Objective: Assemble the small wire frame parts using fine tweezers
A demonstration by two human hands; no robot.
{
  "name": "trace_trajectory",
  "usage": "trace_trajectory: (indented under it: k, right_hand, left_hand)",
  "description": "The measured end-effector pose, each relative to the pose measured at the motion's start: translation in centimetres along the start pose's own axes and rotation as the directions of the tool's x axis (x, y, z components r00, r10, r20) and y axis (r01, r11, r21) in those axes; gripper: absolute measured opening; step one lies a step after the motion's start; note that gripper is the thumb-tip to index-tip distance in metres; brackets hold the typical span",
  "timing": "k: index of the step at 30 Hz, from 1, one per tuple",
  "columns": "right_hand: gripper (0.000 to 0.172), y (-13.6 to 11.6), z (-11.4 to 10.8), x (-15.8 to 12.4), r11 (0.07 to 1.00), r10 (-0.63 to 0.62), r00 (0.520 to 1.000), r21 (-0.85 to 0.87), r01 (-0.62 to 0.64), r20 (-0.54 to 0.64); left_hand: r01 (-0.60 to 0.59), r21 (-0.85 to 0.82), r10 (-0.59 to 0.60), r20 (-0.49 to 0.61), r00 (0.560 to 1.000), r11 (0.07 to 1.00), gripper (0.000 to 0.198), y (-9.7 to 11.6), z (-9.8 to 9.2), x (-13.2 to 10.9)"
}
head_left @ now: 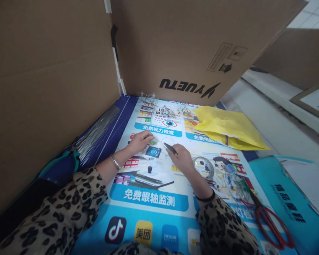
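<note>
My left hand rests on a printed poster with its fingers curled and pinched together on a thin clear wire loop. My right hand is closed around a small dark tool with a yellowish handle, its tip pointing toward the loop between the two hands. Both sleeves are leopard print. A bracelet sits on my left wrist.
Cardboard walls stand at the left and back. A bundle of thin metal wires lies at the left. A yellow bag, a coil of wire, red-handled scissors and a teal bag lie to the right.
</note>
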State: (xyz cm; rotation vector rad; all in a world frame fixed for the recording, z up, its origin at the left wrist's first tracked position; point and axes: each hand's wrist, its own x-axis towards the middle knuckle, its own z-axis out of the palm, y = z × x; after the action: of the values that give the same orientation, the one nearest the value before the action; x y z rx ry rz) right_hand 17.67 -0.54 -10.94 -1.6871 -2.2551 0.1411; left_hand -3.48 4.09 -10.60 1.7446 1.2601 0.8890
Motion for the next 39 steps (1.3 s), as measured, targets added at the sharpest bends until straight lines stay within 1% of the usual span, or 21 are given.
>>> trace_trajectory:
  k: [2,4,6,9,12,14,17,19,24,28,32,36,39]
  right_hand:
    - [0.031,-0.2,-0.1,-0.1,0.996,-0.026,1.0,0.083,0.026,0.007]
    - [0.029,-0.8,-0.5,-0.3,0.987,-0.05,0.998,0.157,0.043,0.04]
    - [0.027,-1.7,-1.0,-0.6,0.968,-0.135,0.985,0.227,0.108,0.109]
    - [0.025,-3.2,-1.8,-1.2,0.926,-0.288,0.93,0.314,0.21,0.227]
    - [0.026,-4.4,-2.6,-1.7,0.912,-0.37,0.867,0.307,0.271,0.334]
    - [0.028,-5.0,-3.0,-2.0,0.907,-0.404,0.83,0.288,0.308,0.385]
    - [0.032,-5.7,-3.2,-2.5,0.912,-0.408,0.804,0.226,0.342,0.432]
    - [0.031,-6.1,-3.1,-2.8,0.916,-0.4,0.791,0.172,0.362,0.463]
    - [0.019,-6.4,-2.5,-3.1,0.914,-0.385,0.788,0.082,0.397,0.48]
    - [0.017,-6.6,-2.5,-3.1,0.912,-0.378,0.779,0.058,0.405,0.499]
    - [0.018,-6.6,-2.7,-3.2,0.889,-0.411,0.758,0.039,0.456,0.507]
    - [0.017,-6.5,-2.9,-3.2,0.868,-0.453,0.735,0.062,0.492,0.505]
    - [0.017,-6.4,-2.9,-3.0,0.873,-0.453,0.733,0.086,0.48,0.507]
  left_hand:
    - [-0.002,0.055,0.004,-0.042,0.999,0.998,0.016,0.0,0.0,0.0]
    - [-0.021,0.134,0.03,-0.064,0.998,0.991,0.016,-0.2,0.1,0.0]
    - [-0.038,0.218,0.056,-0.079,0.995,0.975,0.017,-0.4,0.2,0.0]
    - [-0.045,0.273,0.068,-0.076,0.995,0.961,0.018,-0.7,0.4,0.0]
    - [-0.051,0.286,0.076,-0.074,0.994,0.957,0.017,-0.8,0.4,0.1]
    - [-0.055,0.307,0.084,-0.081,0.993,0.95,0.015,-0.8,0.4,0.1]
    - [-0.065,0.347,0.097,-0.077,0.992,0.936,0.013,-0.7,0.3,0.1]
    - [-0.066,0.369,0.101,-0.076,0.992,0.927,0.012,-0.6,0.3,0.1]
    - [-0.063,0.348,0.09,-0.063,0.994,0.935,0.01,-0.5,0.3,0.0]
    - [-0.082,0.34,0.104,-0.046,0.994,0.937,0.015,-0.4,0.2,0.0]
    - [-0.11,0.315,0.12,-0.013,0.993,0.943,0.02,-0.3,0.0,0.1]
    - [-0.144,0.267,0.148,0.007,0.989,0.953,0.022,-0.6,-0.1,0.3]
    - [-0.14,0.212,0.142,0.008,0.99,0.967,0.022,-1.0,-0.1,0.4]
